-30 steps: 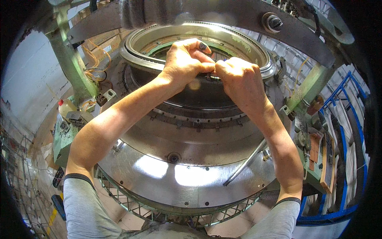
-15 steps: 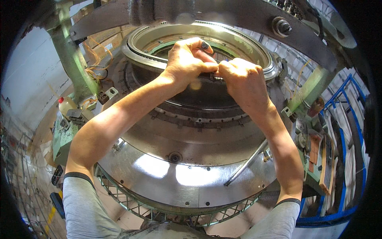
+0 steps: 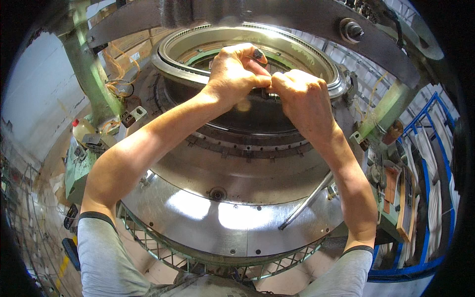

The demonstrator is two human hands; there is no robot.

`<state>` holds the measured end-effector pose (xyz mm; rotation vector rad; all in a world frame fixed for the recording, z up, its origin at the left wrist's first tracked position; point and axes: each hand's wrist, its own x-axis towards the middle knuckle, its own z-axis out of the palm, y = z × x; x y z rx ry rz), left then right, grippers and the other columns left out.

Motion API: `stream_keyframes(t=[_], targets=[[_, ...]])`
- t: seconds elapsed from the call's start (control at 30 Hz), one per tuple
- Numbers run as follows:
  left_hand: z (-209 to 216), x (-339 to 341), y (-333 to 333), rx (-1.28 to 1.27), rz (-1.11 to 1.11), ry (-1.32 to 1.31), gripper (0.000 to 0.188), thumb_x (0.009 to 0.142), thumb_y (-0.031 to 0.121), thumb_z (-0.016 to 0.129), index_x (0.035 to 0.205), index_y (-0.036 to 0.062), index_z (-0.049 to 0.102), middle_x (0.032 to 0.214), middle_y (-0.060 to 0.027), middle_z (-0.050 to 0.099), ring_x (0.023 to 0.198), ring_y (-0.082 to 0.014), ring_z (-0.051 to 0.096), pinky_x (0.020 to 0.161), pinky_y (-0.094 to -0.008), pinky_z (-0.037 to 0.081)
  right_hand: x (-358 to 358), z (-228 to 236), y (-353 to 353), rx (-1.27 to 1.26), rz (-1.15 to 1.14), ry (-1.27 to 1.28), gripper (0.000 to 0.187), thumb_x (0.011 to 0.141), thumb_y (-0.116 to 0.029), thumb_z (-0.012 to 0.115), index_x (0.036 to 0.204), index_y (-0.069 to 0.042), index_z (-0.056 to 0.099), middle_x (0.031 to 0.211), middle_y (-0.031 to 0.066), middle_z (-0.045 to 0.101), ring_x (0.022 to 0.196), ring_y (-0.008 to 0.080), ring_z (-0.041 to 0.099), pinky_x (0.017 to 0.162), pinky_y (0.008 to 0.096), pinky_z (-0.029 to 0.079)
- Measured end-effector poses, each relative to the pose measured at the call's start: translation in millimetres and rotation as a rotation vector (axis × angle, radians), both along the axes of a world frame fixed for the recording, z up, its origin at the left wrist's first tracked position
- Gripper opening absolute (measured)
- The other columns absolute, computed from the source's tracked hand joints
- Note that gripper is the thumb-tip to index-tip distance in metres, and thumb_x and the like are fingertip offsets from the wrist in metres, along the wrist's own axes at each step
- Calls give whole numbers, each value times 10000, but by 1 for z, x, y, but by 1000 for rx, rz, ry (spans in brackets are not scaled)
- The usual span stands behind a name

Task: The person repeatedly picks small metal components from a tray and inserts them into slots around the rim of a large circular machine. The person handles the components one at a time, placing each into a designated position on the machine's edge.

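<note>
Where the bare left hand (image 3: 240,69) and bare right hand (image 3: 303,94) meet, both half-clenched — on what, I cannot tell — lies the near side of the round silver metal ring (image 3: 180,73), atop the grey machine (image 3: 257,185). Behind, a brown cardboard box (image 3: 143,51) bears a white label (image 3: 134,56) too small to read

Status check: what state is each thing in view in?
Left hand, partly curled; any held item unclear.
Right hand, curled, close to the left; any held item unclear.
Dark finger wrap, on the left hand.
Metal ring, open-centred, partly hidden by the hands.
Rod, slanting over the steel plate.
Bottle, closed with a red cap.
</note>
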<state>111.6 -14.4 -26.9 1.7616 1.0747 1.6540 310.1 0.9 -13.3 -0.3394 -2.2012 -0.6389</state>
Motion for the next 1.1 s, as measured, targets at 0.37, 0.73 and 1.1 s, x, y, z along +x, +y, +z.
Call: stream_keyframes(t=[0.37,0.73,1.1], targets=[[-2,-1,5,44,4,41,313,764,34,851,1052,-1,734,831,-73,798,782,-115,750,735,-266,597,2,-3,5,-17,-31,3,161,888,-118,757,854,-68,607,737,117,641,715,312,692,637,437,543],[0,1,2,57,55,77,314,761,42,844,1052,2,731,826,-78,797,779,-121,752,734,-287,602,-1,-4,3,2,-72,-6,146,881,-95,745,848,-77,604,734,110,637,719,304,694,633,430,547],[2,0,-8,-47,1,-23,331,817,-71,798,1120,-7,680,881,-79,761,825,-129,720,798,-283,586,-5,-3,-1,87,-123,-39,338,838,-106,715,1174,-139,727,750,46,663,709,227,700,619,357,583]])
